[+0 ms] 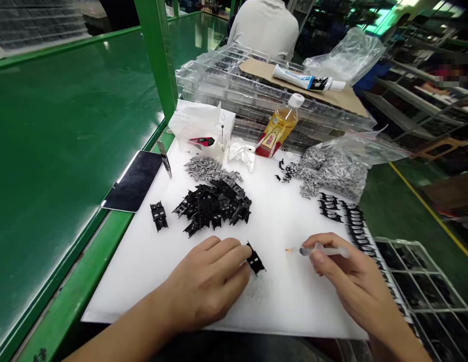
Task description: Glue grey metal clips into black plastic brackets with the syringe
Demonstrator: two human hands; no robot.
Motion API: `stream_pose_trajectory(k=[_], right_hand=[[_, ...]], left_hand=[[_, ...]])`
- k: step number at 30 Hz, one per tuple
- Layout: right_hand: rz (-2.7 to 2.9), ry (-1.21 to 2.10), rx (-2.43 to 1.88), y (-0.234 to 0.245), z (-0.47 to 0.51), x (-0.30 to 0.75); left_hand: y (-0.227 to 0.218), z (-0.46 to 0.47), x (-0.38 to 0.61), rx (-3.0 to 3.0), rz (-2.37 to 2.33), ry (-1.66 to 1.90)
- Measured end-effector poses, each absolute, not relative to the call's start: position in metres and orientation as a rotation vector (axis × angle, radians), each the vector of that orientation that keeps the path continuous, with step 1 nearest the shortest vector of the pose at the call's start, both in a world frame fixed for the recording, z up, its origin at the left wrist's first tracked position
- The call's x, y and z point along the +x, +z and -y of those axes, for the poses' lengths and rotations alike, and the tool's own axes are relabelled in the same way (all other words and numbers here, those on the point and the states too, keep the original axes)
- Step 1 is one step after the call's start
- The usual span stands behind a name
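Note:
My left hand (209, 281) rests on the white board (143, 271) with its fingers pinched on a small black plastic part (255, 260). My right hand (350, 281) grips a clear syringe (323, 250) whose orange tip points left, a short way from the part. A pile of the same black parts (213, 203) lies just beyond my left hand. One single black part (159, 215) sits alone to the left of it.
Grey metal clips lie in a heap (209, 169) and in an open bag (332, 171). A bottle (279, 126), stacked clear trays (226, 80), a phone (133, 181) and a green post (158, 55) stand behind. A tray with parts (418, 286) is at right. A person sits beyond.

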State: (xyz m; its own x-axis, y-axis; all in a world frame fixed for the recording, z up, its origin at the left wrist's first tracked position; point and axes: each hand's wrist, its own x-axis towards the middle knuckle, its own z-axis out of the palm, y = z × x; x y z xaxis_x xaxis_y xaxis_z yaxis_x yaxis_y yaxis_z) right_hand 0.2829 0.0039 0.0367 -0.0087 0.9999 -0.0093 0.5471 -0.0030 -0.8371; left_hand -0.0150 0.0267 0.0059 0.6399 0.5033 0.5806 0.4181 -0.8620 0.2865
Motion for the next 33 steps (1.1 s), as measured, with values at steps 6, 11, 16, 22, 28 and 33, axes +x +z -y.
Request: stream_pose_trajectory(k=[6,11,16,22,28,33], right_hand=[[1.397,0.800,-1.430,0.029,-0.002,0.288],[1.417,0.818,-1.511,0.024,0.004,0.290],[1.419,0.841,-1.507,0.026,0.009,0.293],[1.353,0.900,-1.420,0.024,0.010,0.295],[1.353,0.963,-1.450,0.028,0.009,0.287],[0.976,1.142,-1.053,0.038,0.007,0.264]], left_hand=[[0.002,-0.030,-0.014,2.865,-0.688,0.781],[0.007,-0.027,-0.014,2.813,-0.657,0.857],[0.010,-0.028,-0.014,2.804,-0.679,0.815],[0.006,-0.028,-0.011,2.712,-0.607,0.879],[0.005,-0.028,-0.017,2.624,-0.603,0.893],[0.007,-0.030,-0.019,2.538,-0.768,0.725]])
